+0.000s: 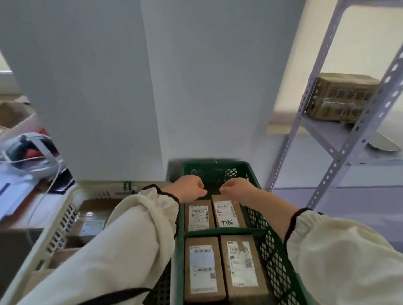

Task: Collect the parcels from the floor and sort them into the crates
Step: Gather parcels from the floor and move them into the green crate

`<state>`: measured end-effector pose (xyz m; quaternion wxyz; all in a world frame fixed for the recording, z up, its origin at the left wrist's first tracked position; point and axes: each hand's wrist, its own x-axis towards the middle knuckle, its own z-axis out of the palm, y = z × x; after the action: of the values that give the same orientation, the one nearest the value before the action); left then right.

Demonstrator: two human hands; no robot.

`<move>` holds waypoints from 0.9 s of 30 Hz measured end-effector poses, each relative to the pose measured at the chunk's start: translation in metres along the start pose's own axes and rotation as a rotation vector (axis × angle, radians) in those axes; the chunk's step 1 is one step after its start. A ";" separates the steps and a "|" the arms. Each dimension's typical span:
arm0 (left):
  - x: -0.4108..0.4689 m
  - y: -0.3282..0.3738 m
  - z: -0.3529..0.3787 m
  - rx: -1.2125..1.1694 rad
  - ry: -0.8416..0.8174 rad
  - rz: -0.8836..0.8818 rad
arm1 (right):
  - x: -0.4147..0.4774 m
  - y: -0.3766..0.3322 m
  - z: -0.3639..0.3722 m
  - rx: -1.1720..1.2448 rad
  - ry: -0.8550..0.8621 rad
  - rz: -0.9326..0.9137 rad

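Observation:
A green lattice crate point(218, 164) stands in front of me, split by a cross bar. It holds several brown parcels with white labels: two in the far section point(199, 217) point(227, 213) and two in the near one point(203, 268) point(242, 265). My left hand point(189, 187) and my right hand point(238, 188) hover side by side over the far ends of the two far parcels. Their fingers are curled, and nothing shows between them. A beige slotted crate point(56, 226) sits to the left with a taped brown parcel point(90, 223) inside, partly hidden by my left sleeve.
A white pillar point(153, 78) rises right behind the crates. A grey perforated metal shelving unit point(367, 120) stands at the right with a printed carton point(340, 97) on its shelf. At the left, a desk carries a headset with cables point(30, 153) and papers point(1, 201).

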<state>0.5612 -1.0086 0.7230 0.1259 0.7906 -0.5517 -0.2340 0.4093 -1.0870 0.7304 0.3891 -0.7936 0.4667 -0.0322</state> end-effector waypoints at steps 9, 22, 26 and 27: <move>-0.106 -0.020 0.024 -0.138 0.051 -0.164 | -0.063 0.030 0.023 0.098 -0.060 -0.005; -0.185 -0.084 0.158 -0.264 -0.098 -0.331 | -0.084 0.187 0.122 0.190 0.012 0.547; -0.175 -0.086 0.177 -0.213 -0.100 -0.230 | -0.068 0.198 0.132 0.227 0.079 0.637; -0.169 -0.083 0.178 -0.148 -0.083 -0.179 | -0.065 0.198 0.138 0.250 0.086 0.643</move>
<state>0.4907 -0.8104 0.5710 0.1394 0.8148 -0.4651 -0.3169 0.2879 -1.0083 0.5262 0.4534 -0.5500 0.7014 0.0017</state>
